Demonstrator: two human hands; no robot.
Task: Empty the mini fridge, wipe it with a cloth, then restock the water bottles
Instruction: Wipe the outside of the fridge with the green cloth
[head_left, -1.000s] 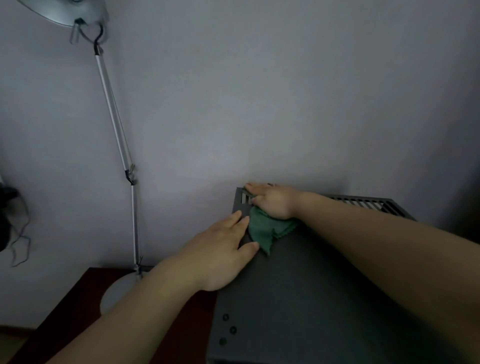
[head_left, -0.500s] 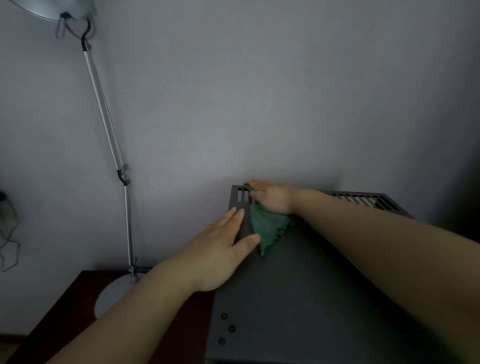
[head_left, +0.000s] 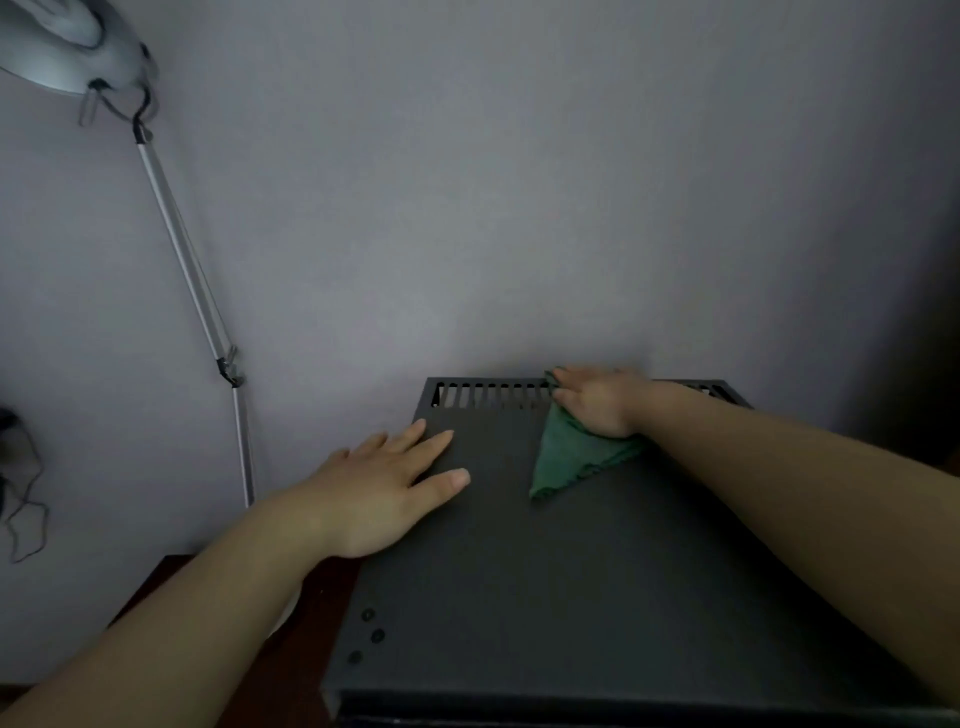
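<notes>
Right hand (head_left: 597, 402) presses the green cloth (head_left: 566, 460) flat on the fridge top (head_left: 519, 582); left hand (head_left: 384, 491) flat, empty, nearby.

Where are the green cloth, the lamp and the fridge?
green cloth (head_left: 566, 460): head view, its bare lower half.
lamp (head_left: 57, 60): head view, its shade.
fridge (head_left: 519, 597): head view, its bare top.

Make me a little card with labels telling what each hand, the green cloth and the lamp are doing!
left hand: flat on the mini fridge top, fingers straight, near its left edge
right hand: presses the green cloth by the vent slots at the back
green cloth: comes to a point, lies on the top, partly under the right hand
mini fridge: dark grey, seen from above, against the wall
lamp: silver, long-armed, left of the fridge
</notes>
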